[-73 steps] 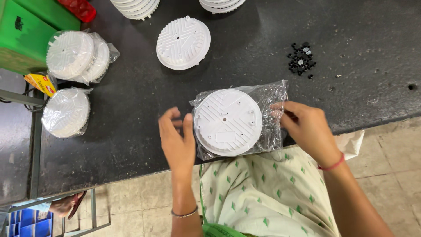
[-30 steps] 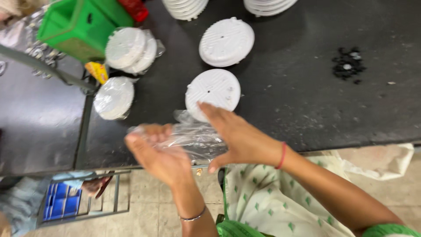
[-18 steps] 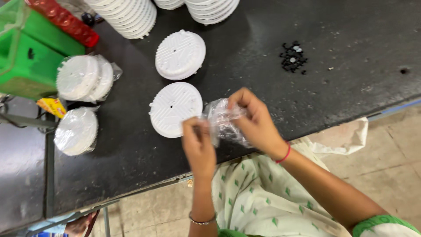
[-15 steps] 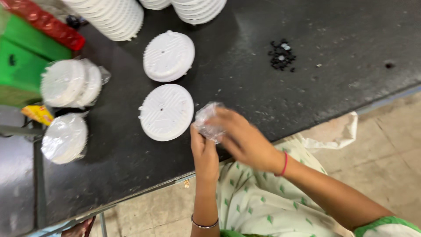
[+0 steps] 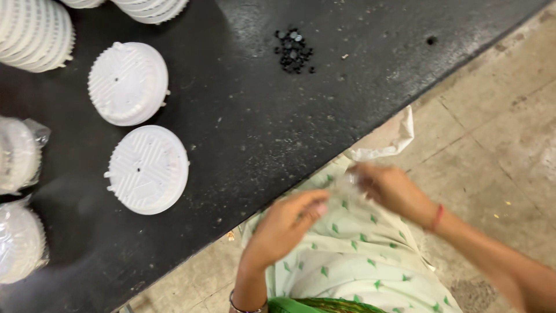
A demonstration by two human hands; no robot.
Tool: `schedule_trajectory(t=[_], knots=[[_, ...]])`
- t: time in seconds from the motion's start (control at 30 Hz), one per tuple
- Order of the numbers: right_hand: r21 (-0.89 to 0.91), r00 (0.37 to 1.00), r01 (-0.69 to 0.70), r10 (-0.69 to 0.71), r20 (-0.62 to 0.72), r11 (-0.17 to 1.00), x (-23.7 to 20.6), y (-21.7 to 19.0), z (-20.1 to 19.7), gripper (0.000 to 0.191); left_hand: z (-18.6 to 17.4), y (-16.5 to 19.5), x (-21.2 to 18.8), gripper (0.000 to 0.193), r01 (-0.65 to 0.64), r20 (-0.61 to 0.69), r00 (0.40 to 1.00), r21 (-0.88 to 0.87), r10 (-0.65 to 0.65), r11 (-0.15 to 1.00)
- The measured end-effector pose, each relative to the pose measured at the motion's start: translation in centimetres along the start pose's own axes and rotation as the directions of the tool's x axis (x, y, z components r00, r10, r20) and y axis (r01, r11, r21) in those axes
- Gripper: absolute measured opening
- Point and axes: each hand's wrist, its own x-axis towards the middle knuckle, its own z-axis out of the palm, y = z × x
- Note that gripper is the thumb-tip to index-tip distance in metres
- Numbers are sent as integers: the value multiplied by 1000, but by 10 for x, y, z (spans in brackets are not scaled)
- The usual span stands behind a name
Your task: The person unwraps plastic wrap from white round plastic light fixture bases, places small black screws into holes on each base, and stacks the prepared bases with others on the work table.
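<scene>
The black tabletop (image 5: 324, 104) is carrying two bare white ribbed discs (image 5: 147, 169), bagged ones lying at its left edge, and small black parts (image 5: 293, 50); wide open room is lying between. Below its near edge, both hands are working over the lap: the left hand (image 5: 286, 223) and right hand (image 5: 391, 188) are pinching a blurred clear plastic bag (image 5: 341, 186), seemingly empty, its disc already unwrapped.

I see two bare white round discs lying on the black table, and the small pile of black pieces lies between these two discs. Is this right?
Not quite. The two bare white discs do lie on the black table, but the pile of small black pieces is not between them: it lies apart, further right near the table's far side. The head view shows this.
</scene>
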Motion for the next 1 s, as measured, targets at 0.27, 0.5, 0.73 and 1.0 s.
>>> schedule_trajectory(t=[0.27, 0.5, 0.73, 1.0], knots=[[-379, 908, -166, -9, -420, 910, 133, 208, 3, 25, -21, -4, 28, 21, -108, -608, 750, 277, 261, 955], [-428, 944, -234, 98, -316, 873, 203, 236, 26, 27, -19, -36, 42, 13, -20, -748, 530, 460, 399, 888], [-449, 948, -240, 107, -300, 861, 209, 240, 33, 28, -13, -45, 54, 13, 54, -724, 513, 564, 462, 824], [-499, 967, -252, 196, -163, 829, 219, 203, 35, 31, -23, -43, 37, 12, 40, -743, 506, 527, 438, 849]])
